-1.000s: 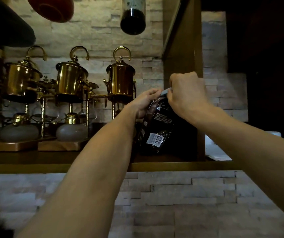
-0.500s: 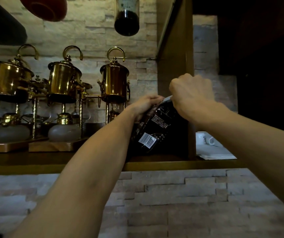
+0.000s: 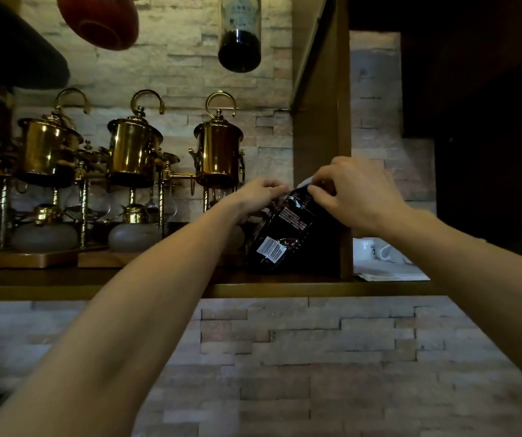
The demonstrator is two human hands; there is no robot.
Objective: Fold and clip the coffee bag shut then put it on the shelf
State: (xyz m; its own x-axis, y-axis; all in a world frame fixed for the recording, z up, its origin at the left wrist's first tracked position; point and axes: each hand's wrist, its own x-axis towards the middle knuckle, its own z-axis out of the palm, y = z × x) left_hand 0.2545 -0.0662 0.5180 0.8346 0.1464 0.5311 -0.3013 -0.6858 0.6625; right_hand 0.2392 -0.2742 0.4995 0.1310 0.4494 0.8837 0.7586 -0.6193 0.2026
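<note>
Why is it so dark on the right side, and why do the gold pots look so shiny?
In the head view the light is dim and warm; the cupboard area on the right sits in deep shadow, hiding detail. The gold pots throw bright glare streaks. The coffee bag, held at its top by the left hand and right hand, is nearly black, only its barcode label clear. Wide-angle distortion stretches the forearms.

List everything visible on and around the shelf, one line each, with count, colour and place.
Glossy black coffee bag with barcode label: one, black, tilted on the shelf against the upright.
Pale clip at the bag's top: one, whitish, mostly hidden by fingers.
Brass siphon coffee makers: at least three, gold, in a row at left.
Wooden shelf: one, brown, along the stone wall.
Wooden upright: one, brown, behind the bag.
White cup: one, right compartment.
Hanging dark bottle: one, above.
Red bowl: one, top left.
Left hand: on bag top.
Right hand: on bag top.
</note>
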